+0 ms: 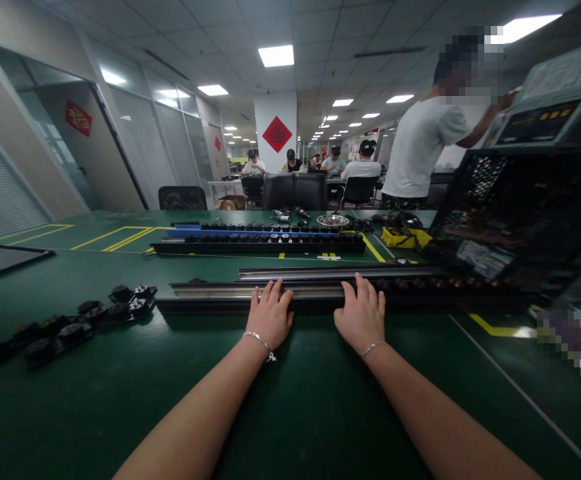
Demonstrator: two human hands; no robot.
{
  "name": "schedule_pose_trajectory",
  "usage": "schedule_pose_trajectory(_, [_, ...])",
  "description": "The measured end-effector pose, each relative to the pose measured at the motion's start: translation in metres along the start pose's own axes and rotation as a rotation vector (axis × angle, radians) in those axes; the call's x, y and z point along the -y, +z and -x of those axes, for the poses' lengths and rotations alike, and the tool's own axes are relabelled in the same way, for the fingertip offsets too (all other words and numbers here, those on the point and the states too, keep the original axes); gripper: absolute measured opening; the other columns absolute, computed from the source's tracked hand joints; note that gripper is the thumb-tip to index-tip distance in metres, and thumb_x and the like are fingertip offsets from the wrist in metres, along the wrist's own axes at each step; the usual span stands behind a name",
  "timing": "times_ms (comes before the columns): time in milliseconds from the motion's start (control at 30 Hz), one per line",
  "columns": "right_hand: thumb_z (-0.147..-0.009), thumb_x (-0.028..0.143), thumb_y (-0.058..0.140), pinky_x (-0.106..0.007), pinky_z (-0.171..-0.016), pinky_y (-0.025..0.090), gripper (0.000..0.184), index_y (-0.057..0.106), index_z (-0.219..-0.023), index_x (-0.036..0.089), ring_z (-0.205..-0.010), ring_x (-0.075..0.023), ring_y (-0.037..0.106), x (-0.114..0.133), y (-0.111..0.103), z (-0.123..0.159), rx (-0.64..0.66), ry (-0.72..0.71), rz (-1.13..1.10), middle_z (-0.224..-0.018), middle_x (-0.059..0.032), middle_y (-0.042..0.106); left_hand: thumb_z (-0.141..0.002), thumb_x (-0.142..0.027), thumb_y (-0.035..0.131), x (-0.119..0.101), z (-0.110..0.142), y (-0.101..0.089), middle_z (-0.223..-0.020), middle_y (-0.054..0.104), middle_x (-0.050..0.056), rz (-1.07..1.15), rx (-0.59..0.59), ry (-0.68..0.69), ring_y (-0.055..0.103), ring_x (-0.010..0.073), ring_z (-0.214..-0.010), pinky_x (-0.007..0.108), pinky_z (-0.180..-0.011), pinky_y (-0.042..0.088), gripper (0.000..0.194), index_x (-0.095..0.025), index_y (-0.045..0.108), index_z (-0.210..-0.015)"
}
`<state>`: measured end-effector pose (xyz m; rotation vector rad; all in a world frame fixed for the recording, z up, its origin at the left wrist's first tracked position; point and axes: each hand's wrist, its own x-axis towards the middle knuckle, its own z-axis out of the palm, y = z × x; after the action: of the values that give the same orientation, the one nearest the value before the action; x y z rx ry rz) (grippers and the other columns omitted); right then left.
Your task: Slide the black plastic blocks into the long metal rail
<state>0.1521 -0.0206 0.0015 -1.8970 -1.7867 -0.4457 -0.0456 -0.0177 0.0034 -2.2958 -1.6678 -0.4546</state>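
Note:
A long black and silver metal rail (pixel 210 293) lies across the green table (pixel 295 400) in front of me. My left hand (pixel 270 313) rests on its near edge, fingers together and laid over the rail. My right hand (pixel 363 317) lies beside it, a hand's width to the right, fingers likewise stretched flat over the rail's edge. Neither hand wraps round anything. Each wrist wears a thin bracelet.
A row of black socket parts (pixel 70 327) lies at the left. Further back lie a second rail (pixel 330 271) and long black strips with sockets (pixel 260 243). A black crate rack (pixel 520 213) stands at the right, a person in a white shirt (pixel 420 147) behind it. Seated people work at the far tables.

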Motion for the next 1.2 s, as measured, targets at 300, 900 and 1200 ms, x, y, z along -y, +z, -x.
schedule_pose_trajectory(300, [-0.072, 0.016, 0.045, -0.055, -0.104, 0.023, 0.051, 0.053, -0.122, 0.013, -0.127, -0.0312, 0.034, 0.0008, -0.0002, 0.0002, -0.03, -0.033, -0.046, -0.14, -0.0165, 0.04, -0.083, -0.036, 0.048, -0.001, -0.0002, -0.0025, -0.145, 0.036, 0.008, 0.003, 0.021, -0.007, 0.028, 0.0272, -0.134, 0.053, -0.109, 0.02, 0.044, -0.029, 0.048, -0.126])
schedule_pose_trajectory(900, [-0.073, 0.015, 0.045, -0.052, -0.105, 0.027, 0.051, 0.051, -0.123, 0.014, -0.126, -0.029, 0.036, 0.004, 0.0004, 0.001, -0.07, -0.093, -0.136, -0.138, -0.0152, 0.041, -0.081, -0.033, 0.05, -0.0005, 0.0001, 0.0002, -0.146, 0.035, 0.009, 0.0, 0.004, 0.001, 0.028, 0.0272, -0.134, 0.053, -0.109, 0.02, 0.046, -0.028, 0.046, -0.127])
schedule_pose_trajectory(1200, [-0.073, 0.013, 0.043, -0.05, -0.106, 0.027, 0.053, 0.047, -0.125, 0.012, -0.126, -0.0268, 0.039, 0.0057, 0.0014, 0.0015, -0.099, -0.13, -0.207, -0.135, -0.0152, 0.044, -0.081, -0.031, 0.051, -0.0013, 0.0005, -0.0006, -0.146, 0.034, 0.009, -0.008, 0.006, -0.006, 0.027, 0.027, -0.135, 0.053, -0.109, 0.019, 0.047, -0.028, 0.046, -0.127])
